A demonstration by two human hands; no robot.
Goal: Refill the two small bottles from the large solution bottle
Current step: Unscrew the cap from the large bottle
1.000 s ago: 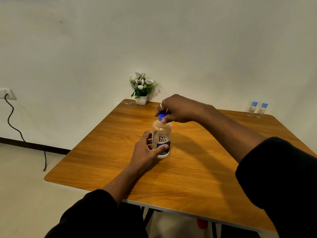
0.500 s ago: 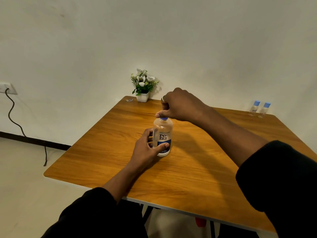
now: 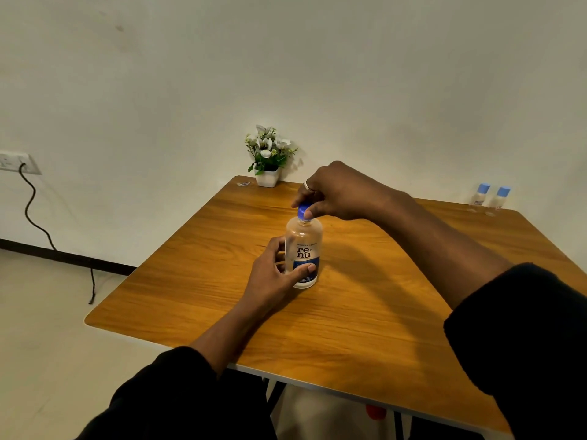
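Saw a dark cable (image 3: 31, 211) plugged into the wall socket (image 3: 19, 161) at far left, and a white pot of flowers (image 3: 268, 160) on the table's (image 3: 190, 281) far corner. Gripped the lower body of the upright renu solution bottle (image 3: 304, 246), mid-table, with the left hand (image 3: 273, 277), thumb across the label. Pinched its blue cap (image 3: 302, 211) from above with the right hand (image 3: 340, 192). Saw two small blue-capped bottles (image 3: 480, 196) side by side at the far right edge.

Bare room, wooden table (image 3: 349, 328).
Pale wall (image 3: 317, 58); socket (image 3: 17, 161), dark cable (image 3: 26, 214) left; potted flowers (image 3: 266, 150) at table's far edge.
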